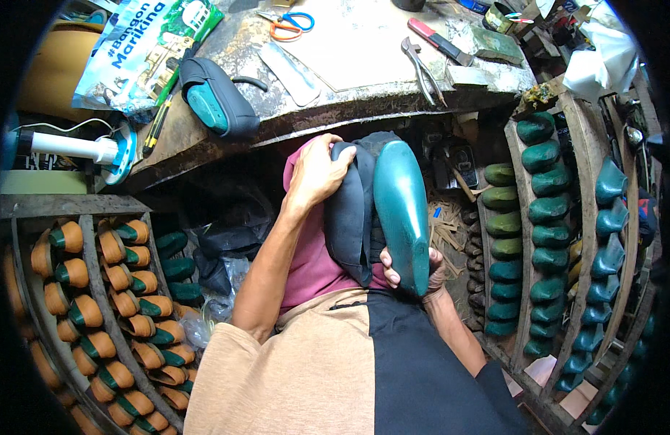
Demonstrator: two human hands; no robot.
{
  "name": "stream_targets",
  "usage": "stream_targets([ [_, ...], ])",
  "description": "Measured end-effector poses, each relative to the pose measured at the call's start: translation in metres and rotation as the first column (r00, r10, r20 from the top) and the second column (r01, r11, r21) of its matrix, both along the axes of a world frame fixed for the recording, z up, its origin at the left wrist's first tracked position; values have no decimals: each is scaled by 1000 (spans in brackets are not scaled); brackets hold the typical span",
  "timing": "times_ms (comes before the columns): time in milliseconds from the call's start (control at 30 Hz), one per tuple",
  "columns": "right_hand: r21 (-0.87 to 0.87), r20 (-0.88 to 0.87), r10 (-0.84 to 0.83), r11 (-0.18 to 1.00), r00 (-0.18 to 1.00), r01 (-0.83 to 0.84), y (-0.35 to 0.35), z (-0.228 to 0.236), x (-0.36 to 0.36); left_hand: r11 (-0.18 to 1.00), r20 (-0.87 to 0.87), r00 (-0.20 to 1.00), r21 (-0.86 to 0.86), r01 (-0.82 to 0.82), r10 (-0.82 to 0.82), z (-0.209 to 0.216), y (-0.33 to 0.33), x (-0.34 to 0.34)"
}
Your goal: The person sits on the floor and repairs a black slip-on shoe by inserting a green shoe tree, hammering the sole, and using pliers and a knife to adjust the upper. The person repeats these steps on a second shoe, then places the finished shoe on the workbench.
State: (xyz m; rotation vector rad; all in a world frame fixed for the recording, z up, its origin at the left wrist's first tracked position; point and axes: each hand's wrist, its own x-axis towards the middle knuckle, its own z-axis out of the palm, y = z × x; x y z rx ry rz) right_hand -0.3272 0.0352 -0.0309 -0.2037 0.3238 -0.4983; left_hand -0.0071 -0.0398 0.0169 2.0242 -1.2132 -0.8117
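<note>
On my lap lies a black shoe upper (348,217), a soft, curved piece with an open edge. My left hand (319,172) is closed over its far end, thumb on the top side. To the right of the upper, a glossy green shoe last (400,199) points its toe away from me, with its sole face up. The fingers of my right hand (429,272) wrap round the near heel end of that last. Between the two, dark material shows by my leg; I cannot tell what it belongs to.
A workbench (313,116) ahead holds a dark shoe (222,98) on a teal last, scissors (291,27), pincers (422,71), a red-handled tool (440,42) and a yellow cutter (157,129). Racks of brown shoes (95,348) stand left. Racks of green lasts (549,235) stand right.
</note>
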Motion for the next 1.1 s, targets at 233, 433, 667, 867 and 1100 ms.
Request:
stream_targets([
  [233, -356, -568, -97, 924, 817, -137, -1, 54, -16, 937, -85, 947, -143, -319, 309, -5, 64, 16],
  [433, -443, -733, 90, 689, 674, -574, -26, 98, -29, 958, -167, 982, -255, -130, 89, -35, 85, 26],
  [667, -512, -801, -14, 535, 598, -672, -14, 133, -21, 963, -5, 967, 96, -253, 255, -9, 71, 13],
  [867, -632, -770, -97, 251, 631, -733, -8, 135, -2, 957, 316, 929, -148, 249, -193, 4, 48, 31],
  [1100, -647, -762, -201, 194, 616, -737, 1, 138, 3, 786, 308, 752, -18, 618, -583, 8, 22, 52],
])
